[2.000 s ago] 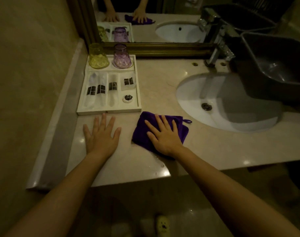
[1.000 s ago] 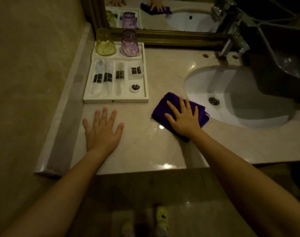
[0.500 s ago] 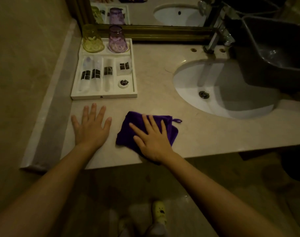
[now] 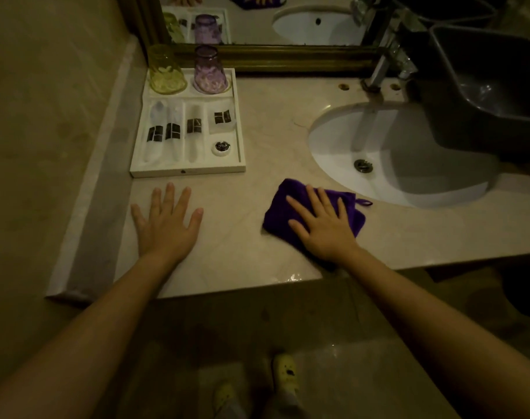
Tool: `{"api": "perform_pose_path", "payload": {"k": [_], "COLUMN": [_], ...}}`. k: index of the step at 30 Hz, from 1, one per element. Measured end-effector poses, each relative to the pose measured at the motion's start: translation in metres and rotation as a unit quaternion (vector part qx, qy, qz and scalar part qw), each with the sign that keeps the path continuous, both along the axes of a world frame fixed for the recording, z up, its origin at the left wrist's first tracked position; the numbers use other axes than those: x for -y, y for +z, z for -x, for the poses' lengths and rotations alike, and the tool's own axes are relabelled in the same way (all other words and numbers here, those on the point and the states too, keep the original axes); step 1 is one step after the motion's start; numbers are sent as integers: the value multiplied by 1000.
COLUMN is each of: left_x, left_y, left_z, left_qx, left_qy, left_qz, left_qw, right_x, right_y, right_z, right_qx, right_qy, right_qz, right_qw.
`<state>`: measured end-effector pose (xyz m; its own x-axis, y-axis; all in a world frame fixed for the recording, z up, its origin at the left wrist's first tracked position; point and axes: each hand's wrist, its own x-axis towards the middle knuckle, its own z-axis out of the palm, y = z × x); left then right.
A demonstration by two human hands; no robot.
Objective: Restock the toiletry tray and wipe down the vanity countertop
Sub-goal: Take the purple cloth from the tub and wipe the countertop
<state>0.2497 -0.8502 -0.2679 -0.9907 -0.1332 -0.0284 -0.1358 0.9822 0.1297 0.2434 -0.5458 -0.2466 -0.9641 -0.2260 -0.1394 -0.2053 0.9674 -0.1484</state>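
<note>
A purple cloth (image 4: 280, 207) lies on the beige marble countertop (image 4: 251, 137) in front of the sink. My right hand (image 4: 322, 226) presses flat on the cloth with fingers spread. My left hand (image 4: 167, 225) rests flat and empty on the counter just below the white toiletry tray (image 4: 187, 170). The tray holds several wrapped packets (image 4: 174, 133), a small round tin (image 4: 221, 146), and two upturned glasses at its back, one yellow (image 4: 165, 71) and one purple (image 4: 210, 71).
A white oval sink (image 4: 387, 152) with a chrome tap (image 4: 378, 71) sits to the right. A dark grey plastic bin (image 4: 484, 86) overhangs the sink's right side. A gold-framed mirror (image 4: 288, 55) runs along the back. A wall closes the left side.
My right hand has slid the purple cloth to the right along the counter, away from my left hand and toward the sink's front rim. My left hand has stayed flat in place.
</note>
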Motion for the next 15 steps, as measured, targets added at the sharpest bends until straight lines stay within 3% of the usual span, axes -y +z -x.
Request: {"api": "perform_pose_path", "payload": {"k": [7,15], "left_x": [-2,-3], "left_y": [2,3], "left_z": [0,-1], "left_qx": [0,-4], "left_qy": [2,1], "left_qz": [2,1], "left_qw": [1000,1000], "right_x": [40,92], "right_y": [4,-3], "right_z": [41,-65], "right_qx": [27,-13], "right_qy": [-59,92], "right_qz": [28,36], "right_qw": [998,995]}}
